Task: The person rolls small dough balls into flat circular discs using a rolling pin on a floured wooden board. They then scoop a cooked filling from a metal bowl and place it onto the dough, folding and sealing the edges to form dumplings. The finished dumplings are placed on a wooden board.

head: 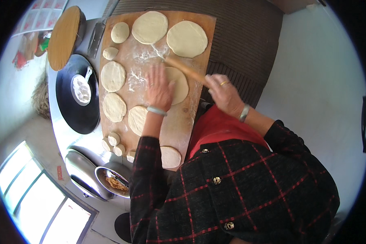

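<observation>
My left hand (160,88) lies palm down with its fingers extended, over the left edge of a flat dough round (179,87) on the floured wooden board (177,122). A wooden rolling pin (186,70) is gripped at one end by my right hand (225,93), at the board's right edge. The pin slants across the upper part of that round; whether it touches the dough cannot be told. Two wide dough rounds (150,27) (187,39) lie beyond. Smaller rounds (113,76) line the board's left side. My left forearm partly hides another round (138,120).
Small dough pieces (113,138) sit at the lower left of the board. Left of it are a cleaver (96,39), a black pan (79,122) holding a scoop of flour (81,90), and a round wooden lid (64,38). A metal bowl of filling (116,184) stands near my left sleeve.
</observation>
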The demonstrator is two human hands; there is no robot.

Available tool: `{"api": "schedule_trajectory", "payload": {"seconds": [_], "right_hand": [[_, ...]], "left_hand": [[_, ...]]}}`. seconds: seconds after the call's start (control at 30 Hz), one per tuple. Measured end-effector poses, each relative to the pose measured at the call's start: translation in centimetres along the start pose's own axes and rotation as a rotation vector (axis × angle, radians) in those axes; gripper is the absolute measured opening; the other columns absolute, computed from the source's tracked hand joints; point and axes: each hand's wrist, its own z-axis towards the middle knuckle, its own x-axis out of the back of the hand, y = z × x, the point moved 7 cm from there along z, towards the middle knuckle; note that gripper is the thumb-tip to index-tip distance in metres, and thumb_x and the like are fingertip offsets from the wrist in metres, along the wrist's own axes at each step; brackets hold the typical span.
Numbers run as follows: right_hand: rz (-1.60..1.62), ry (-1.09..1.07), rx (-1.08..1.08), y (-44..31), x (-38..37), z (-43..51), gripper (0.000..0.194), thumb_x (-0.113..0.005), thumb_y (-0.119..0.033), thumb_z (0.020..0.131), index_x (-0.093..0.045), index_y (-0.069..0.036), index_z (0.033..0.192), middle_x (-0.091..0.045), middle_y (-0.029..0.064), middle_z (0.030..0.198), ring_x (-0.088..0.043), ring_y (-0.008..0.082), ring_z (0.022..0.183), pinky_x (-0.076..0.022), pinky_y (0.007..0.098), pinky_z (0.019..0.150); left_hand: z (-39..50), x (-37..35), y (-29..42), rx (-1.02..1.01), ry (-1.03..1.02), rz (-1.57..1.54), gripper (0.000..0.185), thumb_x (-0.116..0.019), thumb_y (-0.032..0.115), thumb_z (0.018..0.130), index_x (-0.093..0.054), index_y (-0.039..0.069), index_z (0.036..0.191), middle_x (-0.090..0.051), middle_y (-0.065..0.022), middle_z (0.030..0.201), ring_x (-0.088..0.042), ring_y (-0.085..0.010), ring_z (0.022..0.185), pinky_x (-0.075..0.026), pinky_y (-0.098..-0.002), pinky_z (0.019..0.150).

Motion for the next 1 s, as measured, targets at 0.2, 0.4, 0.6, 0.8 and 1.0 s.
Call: {"api": "schedule_trajectory", "payload": {"seconds": [0.2, 0.4, 0.6, 0.8, 1.0], "right_hand": [[-0.004, 0.015, 0.014, 0.8, 0.1, 2.3, 0.052, -0.069, 0.000, 0.084, -0.055, 0.004, 0.135, -0.059, 0.0193, 0.120, -0.060, 0.0377, 0.110, -0.0527, 0.0456, 0.095], [-0.090, 0.003, 0.163, -1.3, -4.3, 2.6, 0.048, -0.072, -0.006, 0.085, -0.061, 0.001, 0.131, -0.058, 0.0158, 0.117, -0.061, 0.0331, 0.107, -0.0544, 0.0426, 0.090], [-0.041, -0.091, 0.171, -4.7, -5.8, -0.4, 0.048, -0.056, -0.010, 0.089, -0.057, 0.005, 0.135, -0.056, 0.0185, 0.117, -0.060, 0.0328, 0.106, -0.0522, 0.0424, 0.094], [-0.081, -0.128, 0.212, -4.5, -4.4, 1.3, 0.049, -0.054, -0.008, 0.090, -0.055, 0.006, 0.137, -0.057, 0.0201, 0.118, -0.059, 0.0337, 0.111, -0.0505, 0.0425, 0.098], [-0.120, -0.095, 0.260, -2.9, -5.4, 3.7, 0.044, -0.055, -0.009, 0.091, -0.058, 0.004, 0.133, -0.057, 0.0193, 0.122, -0.059, 0.0346, 0.112, -0.0507, 0.0437, 0.098]], "left_hand": [[1.4, 0.4, -0.8, 0.415, 0.230, -0.392, 0.072, -0.043, 0.040, 0.106, -0.023, -0.002, 0.160, -0.020, -0.0206, 0.169, -0.013, -0.0367, 0.158, -0.006, -0.0532, 0.127], [3.1, 1.7, -1.2, -0.075, 0.140, -0.053, 0.071, -0.048, 0.042, 0.104, -0.031, -0.002, 0.157, -0.026, -0.0175, 0.168, -0.015, -0.0374, 0.158, -0.007, -0.0560, 0.127], [-7.3, 1.8, -3.1, 0.171, -0.041, -0.054, 0.075, -0.050, 0.041, 0.102, -0.025, 0.002, 0.161, -0.024, -0.0157, 0.169, -0.013, -0.0364, 0.159, -0.002, -0.0611, 0.125], [-2.9, 3.8, -3.2, 0.081, 0.129, -0.119, 0.071, -0.050, 0.038, 0.102, -0.029, 0.002, 0.160, -0.028, -0.0168, 0.167, -0.015, -0.0366, 0.158, -0.005, -0.0595, 0.125], [0.9, 1.9, -2.3, 0.001, 0.071, -0.010, 0.071, -0.051, 0.041, 0.103, -0.033, 0.000, 0.157, -0.030, -0.0178, 0.166, -0.019, -0.0371, 0.157, -0.009, -0.0587, 0.125]]}}
